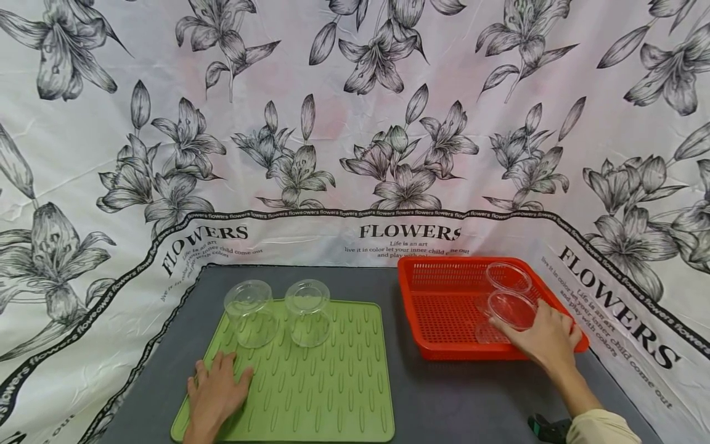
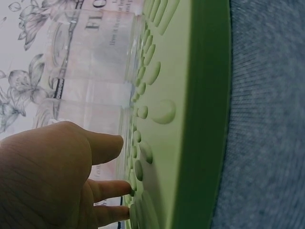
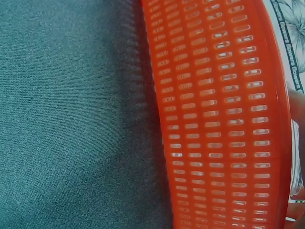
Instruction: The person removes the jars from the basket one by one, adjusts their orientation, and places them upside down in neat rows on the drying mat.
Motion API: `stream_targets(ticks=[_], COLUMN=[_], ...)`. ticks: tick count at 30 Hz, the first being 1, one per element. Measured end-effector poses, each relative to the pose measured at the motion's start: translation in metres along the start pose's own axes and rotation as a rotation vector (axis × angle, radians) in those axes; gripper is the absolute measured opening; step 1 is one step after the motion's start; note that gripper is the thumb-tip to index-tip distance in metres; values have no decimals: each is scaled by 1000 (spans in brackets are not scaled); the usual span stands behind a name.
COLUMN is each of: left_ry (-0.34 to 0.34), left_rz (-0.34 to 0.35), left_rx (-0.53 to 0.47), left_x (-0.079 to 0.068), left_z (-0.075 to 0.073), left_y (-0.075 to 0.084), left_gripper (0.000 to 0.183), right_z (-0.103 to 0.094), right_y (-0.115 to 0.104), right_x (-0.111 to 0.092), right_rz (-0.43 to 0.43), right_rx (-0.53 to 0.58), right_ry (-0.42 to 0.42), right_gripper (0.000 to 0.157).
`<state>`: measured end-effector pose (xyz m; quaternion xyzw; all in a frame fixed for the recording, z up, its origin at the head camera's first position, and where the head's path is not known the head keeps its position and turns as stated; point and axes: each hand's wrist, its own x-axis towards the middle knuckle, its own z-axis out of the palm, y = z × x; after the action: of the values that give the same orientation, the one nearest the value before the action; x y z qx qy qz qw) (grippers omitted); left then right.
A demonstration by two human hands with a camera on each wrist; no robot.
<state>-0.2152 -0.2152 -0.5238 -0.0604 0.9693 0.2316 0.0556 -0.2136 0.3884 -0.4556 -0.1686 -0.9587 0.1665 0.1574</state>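
Observation:
My right hand [image 1: 546, 336] grips a clear plastic cup [image 1: 507, 311] near its rim, inside the red basket [image 1: 444, 354]. Just behind it in the basket is another clear cup [image 1: 507, 277]. In the right wrist view only the edge of that hand [image 3: 298, 114] shows, past the basket's slotted wall. My left hand [image 1: 217, 391] rests on the left part of the green ridged mat [image 1: 327, 394], fingertips touching it. On the mat's far left stand two clear cups [image 1: 257, 327] [image 1: 309, 324], just beyond the left fingers.
A dark grey tabletop [image 1: 410, 401] lies under the mat and basket. Behind and along both sides hangs a white floral sheet [image 1: 333, 240] with printed lettering. A small dark object [image 1: 546, 427] lies beside the right sleeve [image 1: 601, 427].

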Motion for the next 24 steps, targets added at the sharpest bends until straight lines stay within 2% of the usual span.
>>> stream_targets(ticks=[9, 16, 24], left_ry=[-13, -5, 11], left_rz=[7, 11, 10], left_rx=[-17, -23, -30], left_x=[1, -1, -3], left_z=[0, -1, -1], left_y=[-5, -1, 1], left_gripper=[75, 71, 68], right_z=[0, -4, -6], right_y=[2, 2, 1], right_x=[3, 3, 4], right_rz=[8, 22, 64], right_rx=[-9, 16, 58], right_ry=[-48, -96, -104], right_gripper=[123, 122, 120])
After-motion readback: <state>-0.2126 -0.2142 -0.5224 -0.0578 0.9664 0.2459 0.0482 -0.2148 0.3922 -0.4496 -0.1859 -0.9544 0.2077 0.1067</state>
